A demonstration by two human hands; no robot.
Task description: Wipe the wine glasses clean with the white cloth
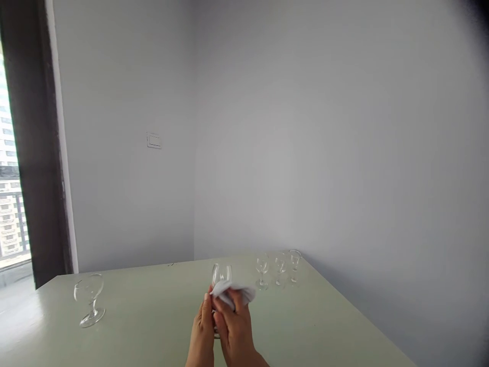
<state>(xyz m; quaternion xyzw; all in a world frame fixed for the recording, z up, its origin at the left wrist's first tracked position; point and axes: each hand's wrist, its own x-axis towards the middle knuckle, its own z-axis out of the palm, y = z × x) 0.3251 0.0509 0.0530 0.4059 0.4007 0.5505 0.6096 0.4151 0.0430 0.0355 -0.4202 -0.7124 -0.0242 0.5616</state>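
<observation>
Near the front middle of the table, a clear stemmed glass (222, 273) stands upright between my hands, its bowl showing above them. My left hand (202, 326) is closed around the glass from the left side. In my right hand (237, 323) is a pale grey-white cloth (234, 291), bunched and pressed against the right side of the glass below the rim. My fingers and the cloth hide most of the stem. Part of the foot shows low between my hands.
Another stemmed glass (90, 300) stands on the left of the pale green table (153, 316). Several small stemmed glasses (262, 266) are grouped at the back right, close to the grey wall (324, 153). A window (11, 204) is at the far left.
</observation>
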